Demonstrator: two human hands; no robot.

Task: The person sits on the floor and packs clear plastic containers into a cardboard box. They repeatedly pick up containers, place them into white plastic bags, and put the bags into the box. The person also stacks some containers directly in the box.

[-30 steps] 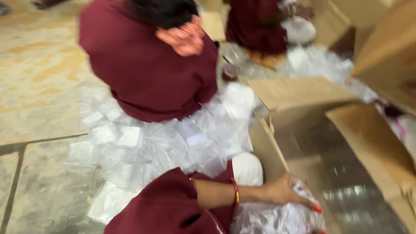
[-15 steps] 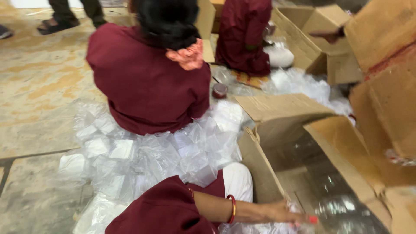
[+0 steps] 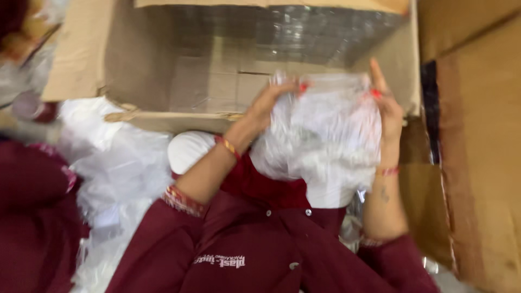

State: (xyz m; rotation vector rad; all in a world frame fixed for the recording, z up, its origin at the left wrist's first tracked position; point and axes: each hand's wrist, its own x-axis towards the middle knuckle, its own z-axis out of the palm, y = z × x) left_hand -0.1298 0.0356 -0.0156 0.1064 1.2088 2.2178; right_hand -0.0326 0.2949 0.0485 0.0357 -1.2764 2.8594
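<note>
Both my hands hold up a crumpled bundle of clear plastic bags in front of my chest. My left hand grips its upper left edge, with bangles on the wrist. My right hand presses flat against its right side, fingers pointing up. Directly behind the bundle lies an open cardboard box, its inside filled with shiny stacked plastic packs. Maroon sleeves cover both my arms.
A heap of loose clear plastic bags lies on the floor at left, beside another person in maroon. A small dark red container stands at far left. More brown cardboard rises at right. My white-clad knee shows below the box.
The view has swung from the seated people down to my lap and the open box. My hands, earlier low among the bags, now hold a bundle raised in front of the box.
</note>
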